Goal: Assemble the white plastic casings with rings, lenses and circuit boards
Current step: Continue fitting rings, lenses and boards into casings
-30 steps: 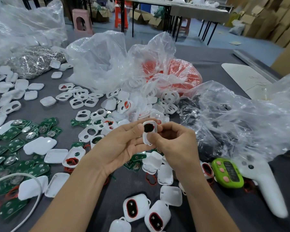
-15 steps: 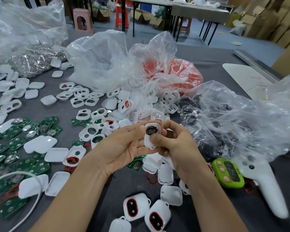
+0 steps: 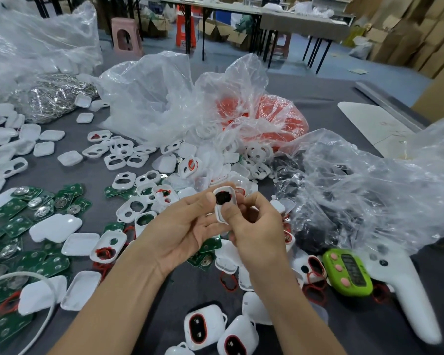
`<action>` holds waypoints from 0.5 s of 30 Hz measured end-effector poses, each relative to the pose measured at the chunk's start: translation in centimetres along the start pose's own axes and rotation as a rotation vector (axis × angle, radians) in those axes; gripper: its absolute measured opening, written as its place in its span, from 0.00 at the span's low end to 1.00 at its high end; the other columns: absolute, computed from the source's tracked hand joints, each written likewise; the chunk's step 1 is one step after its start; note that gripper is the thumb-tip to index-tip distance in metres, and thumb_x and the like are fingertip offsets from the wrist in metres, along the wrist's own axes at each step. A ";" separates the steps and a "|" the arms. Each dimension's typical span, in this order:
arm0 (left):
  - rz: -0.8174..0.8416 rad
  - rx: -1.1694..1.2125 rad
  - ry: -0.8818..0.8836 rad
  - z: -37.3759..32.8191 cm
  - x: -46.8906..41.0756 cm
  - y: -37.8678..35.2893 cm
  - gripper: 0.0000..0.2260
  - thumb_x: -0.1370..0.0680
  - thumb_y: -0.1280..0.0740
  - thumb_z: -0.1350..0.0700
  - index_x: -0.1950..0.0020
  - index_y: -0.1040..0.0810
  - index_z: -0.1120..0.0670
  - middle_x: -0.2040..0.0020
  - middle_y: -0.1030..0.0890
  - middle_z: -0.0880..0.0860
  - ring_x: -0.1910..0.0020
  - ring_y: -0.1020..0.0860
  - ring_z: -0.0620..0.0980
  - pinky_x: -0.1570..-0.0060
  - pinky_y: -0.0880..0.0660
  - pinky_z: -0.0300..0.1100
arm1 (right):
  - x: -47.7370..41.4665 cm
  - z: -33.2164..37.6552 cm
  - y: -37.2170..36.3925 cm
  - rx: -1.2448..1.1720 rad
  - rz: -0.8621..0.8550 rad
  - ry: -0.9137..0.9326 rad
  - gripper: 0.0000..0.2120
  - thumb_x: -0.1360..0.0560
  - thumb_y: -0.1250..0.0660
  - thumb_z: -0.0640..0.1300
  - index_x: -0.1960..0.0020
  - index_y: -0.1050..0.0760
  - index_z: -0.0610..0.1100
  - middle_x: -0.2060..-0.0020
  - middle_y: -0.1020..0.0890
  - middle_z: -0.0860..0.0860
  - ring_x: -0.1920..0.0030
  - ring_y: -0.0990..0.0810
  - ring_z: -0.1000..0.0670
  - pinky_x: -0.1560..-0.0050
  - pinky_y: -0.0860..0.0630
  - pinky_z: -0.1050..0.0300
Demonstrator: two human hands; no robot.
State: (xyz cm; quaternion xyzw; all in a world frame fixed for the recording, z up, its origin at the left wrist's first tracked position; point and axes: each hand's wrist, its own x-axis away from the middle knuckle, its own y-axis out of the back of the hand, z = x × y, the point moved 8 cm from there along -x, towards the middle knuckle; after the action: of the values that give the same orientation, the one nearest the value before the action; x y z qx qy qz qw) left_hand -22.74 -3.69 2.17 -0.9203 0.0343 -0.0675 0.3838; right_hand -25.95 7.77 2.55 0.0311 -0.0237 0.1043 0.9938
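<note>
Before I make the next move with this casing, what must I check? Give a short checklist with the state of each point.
1. Grip on the white casing: ok, the left hand and the right hand both pinch it.
2. Black lens in the casing's opening: ok.
3. Lens fully seated: cannot tell.
4. Loose red rings nearby: ok.
5. Green circuit boards nearby: ok, on the table left of the hands.

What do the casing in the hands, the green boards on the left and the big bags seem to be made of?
Casing: likely moulded plastic, white, smooth, softly shiny. Green boards: probably circuit-board laminate, matt green with shiny metal discs. Bags: thin clear plastic film, crinkled and glossy.
</note>
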 end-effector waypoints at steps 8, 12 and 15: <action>0.055 0.011 -0.014 0.3 -0.1 -0.7 0.27 0.32 0.17 0.50 0.37 0.17 0.60 0.36 0.18 0.64 0.39 0.17 0.58 0.47 0.17 0.48 | 0.3 -0.3 -0.2 -0.273 0.111 -0.217 0.04 0.22 0.29 0.35 0.51 0.24 0.39 0.65 0.26 0.45 0.74 0.31 0.54 0.76 0.33 0.65; 0.026 0.033 -0.059 0.2 -0.4 -0.5 0.28 0.34 0.17 0.52 0.37 0.17 0.60 0.37 0.18 0.63 0.37 0.18 0.59 0.38 0.20 0.51 | 0.4 0.0 -0.1 -0.253 -0.012 -0.083 0.08 0.21 0.28 0.40 0.57 0.26 0.43 0.69 0.27 0.49 0.74 0.30 0.56 0.74 0.31 0.66; 0.044 0.062 -0.079 0.2 -0.4 -0.7 0.27 0.33 0.17 0.54 0.37 0.17 0.60 0.37 0.18 0.63 0.37 0.19 0.58 0.40 0.19 0.50 | 0.6 -0.6 -0.6 -0.386 0.001 -0.165 0.06 0.22 0.28 0.40 0.53 0.25 0.41 0.66 0.25 0.48 0.71 0.30 0.55 0.69 0.30 0.62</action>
State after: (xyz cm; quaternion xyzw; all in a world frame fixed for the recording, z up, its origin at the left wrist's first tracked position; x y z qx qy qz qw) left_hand -23.12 -3.02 2.48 -0.9089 0.0370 -0.0236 0.4146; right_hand -25.17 7.31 1.95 -0.1517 -0.1245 0.0956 0.9759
